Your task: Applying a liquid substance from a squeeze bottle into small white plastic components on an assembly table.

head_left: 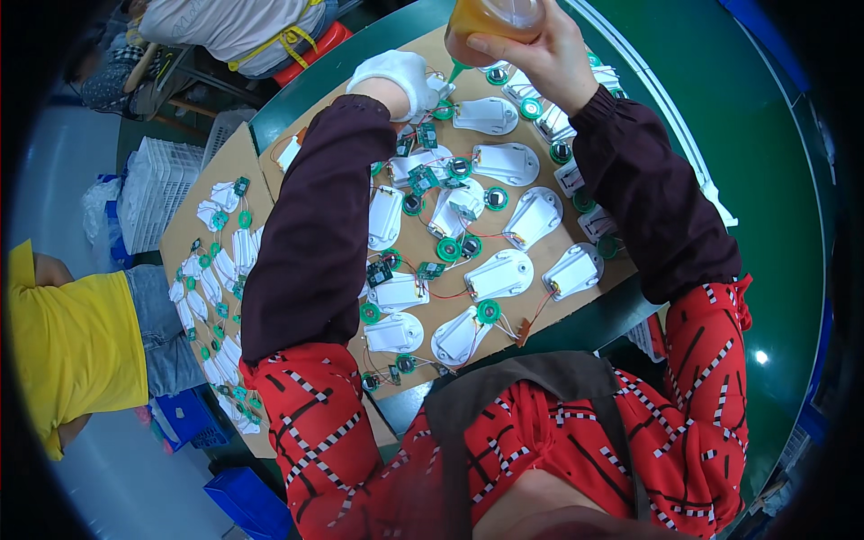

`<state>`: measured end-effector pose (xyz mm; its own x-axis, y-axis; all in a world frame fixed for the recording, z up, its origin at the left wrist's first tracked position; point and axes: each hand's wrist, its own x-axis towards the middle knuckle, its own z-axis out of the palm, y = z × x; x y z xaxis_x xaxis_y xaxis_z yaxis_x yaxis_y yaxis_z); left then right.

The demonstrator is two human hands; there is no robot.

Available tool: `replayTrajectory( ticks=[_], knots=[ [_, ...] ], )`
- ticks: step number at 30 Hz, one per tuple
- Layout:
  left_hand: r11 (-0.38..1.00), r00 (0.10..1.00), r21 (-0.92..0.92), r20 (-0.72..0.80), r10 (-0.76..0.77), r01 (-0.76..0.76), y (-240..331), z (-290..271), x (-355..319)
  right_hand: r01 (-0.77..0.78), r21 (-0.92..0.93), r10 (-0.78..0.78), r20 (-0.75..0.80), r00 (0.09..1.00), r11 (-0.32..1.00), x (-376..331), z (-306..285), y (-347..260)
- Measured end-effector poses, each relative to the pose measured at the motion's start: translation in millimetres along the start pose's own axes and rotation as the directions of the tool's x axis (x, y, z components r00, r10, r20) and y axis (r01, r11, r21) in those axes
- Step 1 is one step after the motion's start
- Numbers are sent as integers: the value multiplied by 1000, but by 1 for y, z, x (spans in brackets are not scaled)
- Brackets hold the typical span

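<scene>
My right hand [540, 56] grips an amber squeeze bottle [493, 16], tilted so its green nozzle points down at the far end of a brown cardboard sheet [513, 306]. My left hand [396, 76], in a white glove, rests on white plastic shells by the nozzle tip; what its fingers pinch is hidden. The sheet carries several white plastic housings [499, 274], green round speakers [448, 249] and small green circuit boards [419, 178] joined by thin red wires.
A second cardboard sheet [184, 229] with similar white and green parts lies to my left on the green table [765, 180]. A person in yellow [76, 346] sits at left, another person [234, 27] at the far edge. A white crate [157, 189] and blue bins [247, 499] stand on the floor.
</scene>
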<state>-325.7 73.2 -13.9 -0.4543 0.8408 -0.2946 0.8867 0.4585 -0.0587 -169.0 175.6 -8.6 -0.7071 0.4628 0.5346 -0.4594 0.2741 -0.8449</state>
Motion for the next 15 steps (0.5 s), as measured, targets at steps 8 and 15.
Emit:
replayTrajectory(
  ticks=[8,15],
  knots=[
    [1000,1000,-7,2,-16,16,0,0,0,51,-132,-55,-25,998,990,-1,-4,5],
    [1000,1000,-22,8,-15,15,2,-2,-2,-13,-112,-2,-131,991,994,1,-3,0]
  ],
)
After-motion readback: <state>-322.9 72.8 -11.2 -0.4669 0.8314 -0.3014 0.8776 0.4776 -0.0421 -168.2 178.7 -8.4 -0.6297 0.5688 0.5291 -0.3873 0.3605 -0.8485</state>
